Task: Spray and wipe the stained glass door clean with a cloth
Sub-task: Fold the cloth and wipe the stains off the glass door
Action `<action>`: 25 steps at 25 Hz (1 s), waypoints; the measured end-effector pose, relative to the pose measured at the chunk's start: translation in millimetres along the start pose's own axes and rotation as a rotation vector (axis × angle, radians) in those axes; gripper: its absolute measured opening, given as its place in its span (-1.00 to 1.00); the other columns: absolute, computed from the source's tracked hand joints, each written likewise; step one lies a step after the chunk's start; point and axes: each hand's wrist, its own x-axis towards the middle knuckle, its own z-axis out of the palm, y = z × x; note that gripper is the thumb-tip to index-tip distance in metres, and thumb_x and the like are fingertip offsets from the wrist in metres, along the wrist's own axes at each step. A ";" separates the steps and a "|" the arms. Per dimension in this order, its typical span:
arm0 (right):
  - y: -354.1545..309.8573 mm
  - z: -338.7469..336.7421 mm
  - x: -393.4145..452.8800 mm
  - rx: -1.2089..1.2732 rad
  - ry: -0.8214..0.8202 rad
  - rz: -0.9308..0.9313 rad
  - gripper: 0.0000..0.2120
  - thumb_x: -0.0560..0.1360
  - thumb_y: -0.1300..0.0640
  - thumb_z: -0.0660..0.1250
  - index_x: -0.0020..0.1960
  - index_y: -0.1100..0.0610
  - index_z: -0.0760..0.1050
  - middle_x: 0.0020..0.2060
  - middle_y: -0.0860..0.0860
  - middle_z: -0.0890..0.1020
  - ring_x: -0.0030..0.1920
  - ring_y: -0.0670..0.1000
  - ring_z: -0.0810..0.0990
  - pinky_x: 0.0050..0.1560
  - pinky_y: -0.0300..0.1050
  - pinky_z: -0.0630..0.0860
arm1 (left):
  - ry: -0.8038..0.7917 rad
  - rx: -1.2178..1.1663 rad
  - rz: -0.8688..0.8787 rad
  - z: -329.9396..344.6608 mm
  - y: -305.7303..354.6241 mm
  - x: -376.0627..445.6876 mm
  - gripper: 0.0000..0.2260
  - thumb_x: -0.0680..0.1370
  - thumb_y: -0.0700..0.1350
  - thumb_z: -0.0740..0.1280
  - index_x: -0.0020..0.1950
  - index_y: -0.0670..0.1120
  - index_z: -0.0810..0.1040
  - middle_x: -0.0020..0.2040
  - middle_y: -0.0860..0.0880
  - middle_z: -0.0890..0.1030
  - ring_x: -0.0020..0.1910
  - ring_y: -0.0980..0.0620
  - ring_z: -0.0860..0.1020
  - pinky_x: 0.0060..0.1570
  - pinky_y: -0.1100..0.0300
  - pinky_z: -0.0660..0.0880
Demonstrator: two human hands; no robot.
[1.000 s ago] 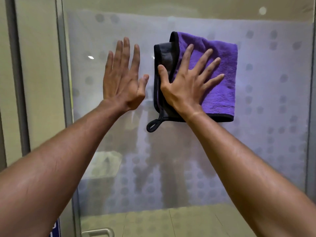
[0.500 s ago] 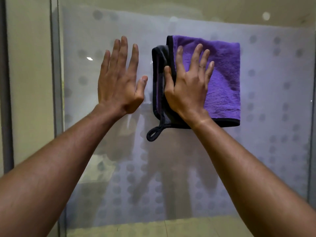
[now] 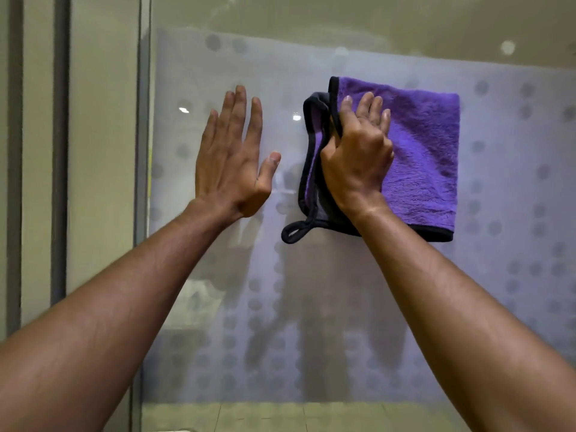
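Note:
A folded purple cloth (image 3: 424, 157) with a black hem and a hanging loop lies flat against the frosted, dotted glass door (image 3: 514, 275). My right hand (image 3: 358, 157) rests on the cloth's left half, its fingers curled and its thumb hooked around the cloth's left edge. My left hand (image 3: 233, 157) is flat on the bare glass just left of the cloth, fingers straight and spread, holding nothing. No spray bottle shows in the view.
The door's metal frame (image 3: 141, 182) runs vertically at the left, with a beige wall and dark strips (image 3: 59, 151) beyond it. Clear glass above the frosted band shows a ceiling light (image 3: 507, 47). Tiled floor shows through the bottom.
My right hand's fingers drew together from a wide spread and curled, gripping the cloth's left edge. The left hand stayed flat on the glass. The camera view shifted slightly.

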 end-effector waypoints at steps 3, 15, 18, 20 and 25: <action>-11.1 1.4 10.3 0.102 0.058 0.030 -0.57 0.53 0.27 0.19 0.39 0.23 0.44 0.43 0.25 0.37 0.48 0.21 0.26 0.50 0.06 0.18 | 0.016 -0.019 -0.012 -2.9 -10.9 -2.1 -0.30 0.56 0.13 0.04 0.60 -0.16 -0.07 0.61 -0.21 -0.09 0.59 -0.12 -0.12 0.54 0.00 -0.18; -6.6 7.1 -9.3 -0.048 0.002 -0.026 -0.42 0.55 0.00 0.17 0.53 0.15 0.23 0.51 0.28 0.20 0.52 0.31 0.08 0.51 0.26 -0.02 | 0.052 -0.005 -0.022 1.1 -16.0 -4.9 -0.31 0.56 0.14 0.05 0.60 -0.18 -0.03 0.61 -0.22 -0.04 0.60 -0.12 -0.08 0.54 0.01 -0.17; -13.1 9.1 -2.2 -0.003 0.017 -0.036 -0.48 0.55 0.17 0.18 0.49 0.23 0.28 0.47 0.28 0.28 0.51 0.29 0.17 0.52 0.18 0.04 | 0.038 0.005 -0.030 0.2 -14.8 -4.1 -0.30 0.57 0.15 0.04 0.60 -0.18 -0.04 0.61 -0.22 -0.05 0.60 -0.12 -0.09 0.54 0.02 -0.18; -17.9 8.2 3.1 0.057 0.037 -0.057 -0.49 0.51 0.27 0.20 0.46 0.27 0.32 0.45 0.26 0.32 0.49 0.23 0.24 0.52 0.12 0.10 | 0.041 0.001 -0.022 0.0 -14.4 -4.5 -0.31 0.57 0.14 0.05 0.60 -0.18 -0.03 0.61 -0.22 -0.04 0.60 -0.12 -0.08 0.54 0.01 -0.17; -26.2 8.5 -27.7 0.158 0.034 -0.285 -0.55 0.46 0.42 0.25 0.35 0.36 0.44 0.35 0.30 0.45 0.40 0.28 0.38 0.47 0.18 0.22 | 0.059 -0.002 -0.020 2.6 -15.5 -4.0 -0.32 0.57 0.13 0.02 0.59 -0.18 -0.03 0.60 -0.23 -0.02 0.59 -0.12 -0.06 0.55 0.01 -0.15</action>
